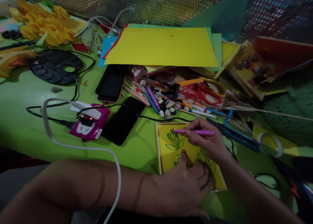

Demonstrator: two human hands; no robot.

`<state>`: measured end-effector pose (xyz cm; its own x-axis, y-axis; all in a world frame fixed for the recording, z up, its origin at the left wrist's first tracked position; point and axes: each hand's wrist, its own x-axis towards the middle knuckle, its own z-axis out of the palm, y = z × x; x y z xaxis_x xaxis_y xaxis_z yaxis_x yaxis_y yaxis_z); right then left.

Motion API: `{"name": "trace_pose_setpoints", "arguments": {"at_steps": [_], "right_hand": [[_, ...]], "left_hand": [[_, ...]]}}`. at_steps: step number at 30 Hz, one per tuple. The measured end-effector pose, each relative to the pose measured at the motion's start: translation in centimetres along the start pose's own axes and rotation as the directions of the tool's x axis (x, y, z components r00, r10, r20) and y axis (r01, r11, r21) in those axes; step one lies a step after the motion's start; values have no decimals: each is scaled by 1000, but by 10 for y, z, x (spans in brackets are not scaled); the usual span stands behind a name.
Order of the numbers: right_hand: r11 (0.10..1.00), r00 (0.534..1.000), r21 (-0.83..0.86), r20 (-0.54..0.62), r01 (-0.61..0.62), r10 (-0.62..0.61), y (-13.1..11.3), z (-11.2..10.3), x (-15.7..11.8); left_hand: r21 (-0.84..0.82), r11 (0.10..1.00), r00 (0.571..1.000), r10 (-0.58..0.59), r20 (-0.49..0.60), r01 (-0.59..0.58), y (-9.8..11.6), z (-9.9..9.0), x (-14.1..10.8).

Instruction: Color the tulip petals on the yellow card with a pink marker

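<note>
A yellow board (164,158) with a thin pale wooden frame lies on the green table (137,155). Green outlines of flowers and leaves are drawn on it. My right hand (205,139) is closed round a pink marker (206,133), whose tip is at a flower head near the board's upper left. Spread over the lower part of the board is my left hand (183,184), its fingers apart and covering some of the drawing, with nothing held.
Two phones (124,119) (111,82), a magenta power strip (91,124) and cables lie left. Behind are yellow paper (161,46), pebbles (168,108), markers and red scissors (207,96). A glue gun (234,136) and tape roll (270,144) lie right; a black palette (56,67) far left.
</note>
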<state>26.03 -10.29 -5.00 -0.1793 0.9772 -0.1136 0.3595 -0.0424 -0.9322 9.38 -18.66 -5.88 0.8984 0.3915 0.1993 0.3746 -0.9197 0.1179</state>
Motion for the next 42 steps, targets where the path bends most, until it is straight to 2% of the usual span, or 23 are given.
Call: {"name": "trace_pose_setpoints", "arguments": {"at_steps": [14, 24, 33, 42], "right_hand": [[1000, 1000, -9, 1, -8, 8, 1, 0, 0], [1000, 1000, 29, -1, -9, 9, 2, 0, -1], [999, 1000, -30, -2, 31, -31, 1, 3, 2], [1000, 1000, -14, 11, 13, -13, 1, 1, 1]], "left_hand": [[-8, 1000, 1000, -2, -18, 2, 0, 0, 0], [-20, 1000, 1000, 7, 18, -7, -1, -3, 1], [-24, 1000, 1000, -5, 10, 5, 0, -1, 0], [1, 1000, 1000, -3, 15, 3, 1, 0, 1]]}}
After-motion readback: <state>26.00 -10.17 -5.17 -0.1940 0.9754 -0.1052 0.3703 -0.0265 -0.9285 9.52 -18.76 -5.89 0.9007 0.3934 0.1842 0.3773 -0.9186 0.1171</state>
